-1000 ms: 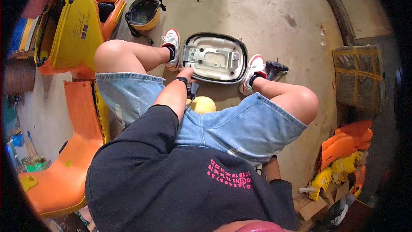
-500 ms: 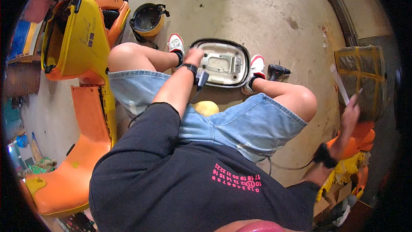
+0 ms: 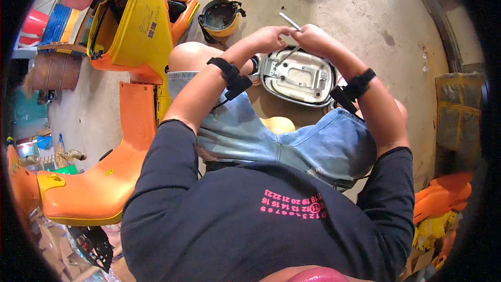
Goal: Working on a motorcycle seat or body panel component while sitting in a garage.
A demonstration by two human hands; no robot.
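Observation:
My left hand (image 3: pixel 271 40) and my right hand (image 3: pixel 312 39) meet above an upturned oblong lid-like part (image 3: pixel 295 86), white with a dark rim and metal plate, lying between my legs. My right fingers are wrapped round slim silver tools (image 3: pixel 288 20); one sticks up to the upper left, another slants down toward the part. My left fingers are curled against them at my right hand, what they grip hard to make out. A yellow cushion-like object (image 3: pixel 282 124) shows below the part.
Yellow-and-orange scooter bodywork (image 3: pixel 135 21) stands at my left, with an orange lower panel (image 3: pixel 88 193). A yellow helmet (image 3: pixel 227 27) lies ahead. A taped box (image 3: pixel 454 120) and orange panels (image 3: pixel 441 196) sit at my right.
My right hand has risen from my side, carrying the silver tools to the middle. My left hand has lifted forward from the part to meet it. My view has shifted.

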